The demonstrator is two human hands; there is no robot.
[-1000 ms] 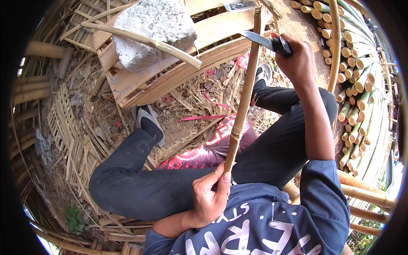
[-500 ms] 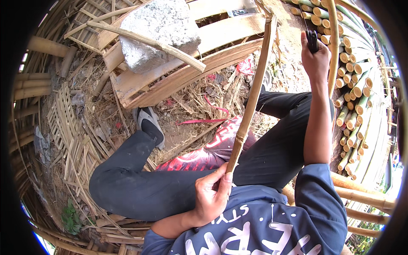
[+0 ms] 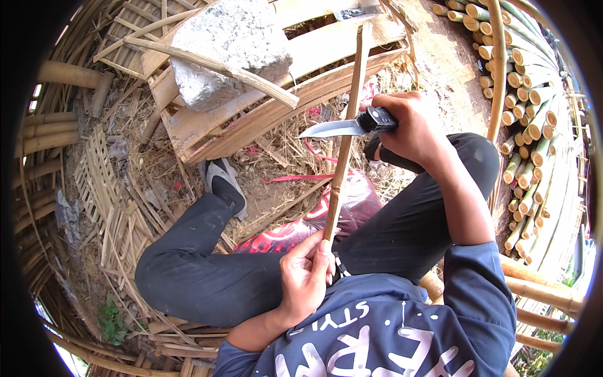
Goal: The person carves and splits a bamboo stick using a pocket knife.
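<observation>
My left hand is closed around the lower end of a long bamboo strip, close to my waist. The strip slants up and away, its far end over the wooden crate. My right hand grips the black handle of a knife. Its steel blade points left and crosses the strip above the middle. Whether the edge bites into the bamboo I cannot tell.
A rough grey stone block sits on the slatted wooden crate, with another bamboo strip lying across it. Cut bamboo poles are stacked at the right. Split bamboo pieces and shavings litter the ground at left.
My right hand has swung the knife from the far right, by the poles, inward and nearer, to the bamboo strip. The strip's far end has shifted left.
</observation>
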